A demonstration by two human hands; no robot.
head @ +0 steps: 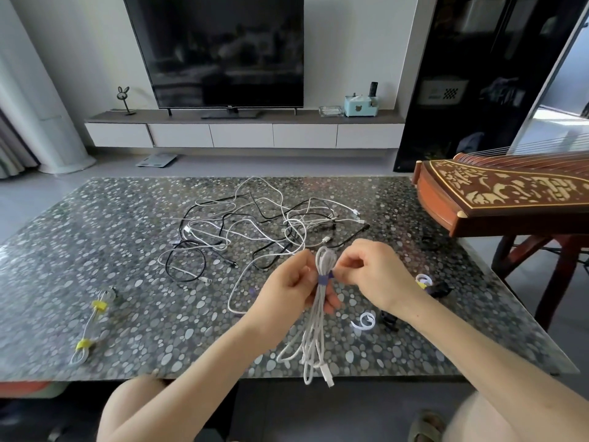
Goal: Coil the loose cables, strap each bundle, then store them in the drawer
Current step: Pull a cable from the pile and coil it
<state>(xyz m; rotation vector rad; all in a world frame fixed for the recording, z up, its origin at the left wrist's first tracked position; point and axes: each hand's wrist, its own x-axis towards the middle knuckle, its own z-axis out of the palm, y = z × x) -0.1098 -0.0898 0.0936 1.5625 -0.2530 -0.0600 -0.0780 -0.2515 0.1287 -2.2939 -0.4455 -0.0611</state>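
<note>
Left grip [287, 287], right grip [374, 275] on cable bundle [319, 309]

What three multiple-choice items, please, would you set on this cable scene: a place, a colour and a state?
1. Where does the bundle with yellow straps lie? A in a drawer; B on the table's left side; C on the TV shelf.
2. What colour is the strap on the held bundle? A purple; B red; C green.
3. The cable pile is: A strapped; B coiled; C loose.
Answers: B, it lies at the table's left; A, the band is purple; C, its strands sprawl tangled.
</note>
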